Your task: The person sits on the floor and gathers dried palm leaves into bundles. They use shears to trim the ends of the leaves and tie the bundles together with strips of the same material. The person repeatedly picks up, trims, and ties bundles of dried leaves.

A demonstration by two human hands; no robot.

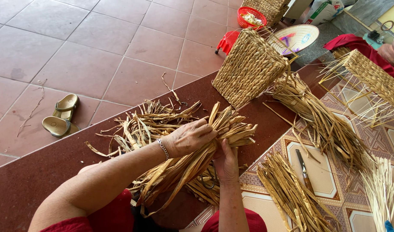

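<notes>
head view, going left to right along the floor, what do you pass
pair of sandals → left hand on the bundle of dried leaves → loose strips bundle → knife → pale straw bunch

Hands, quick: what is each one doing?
Left hand: closed over the bundle of dried leaves.
Right hand: gripping the same bundle from below.
</notes>
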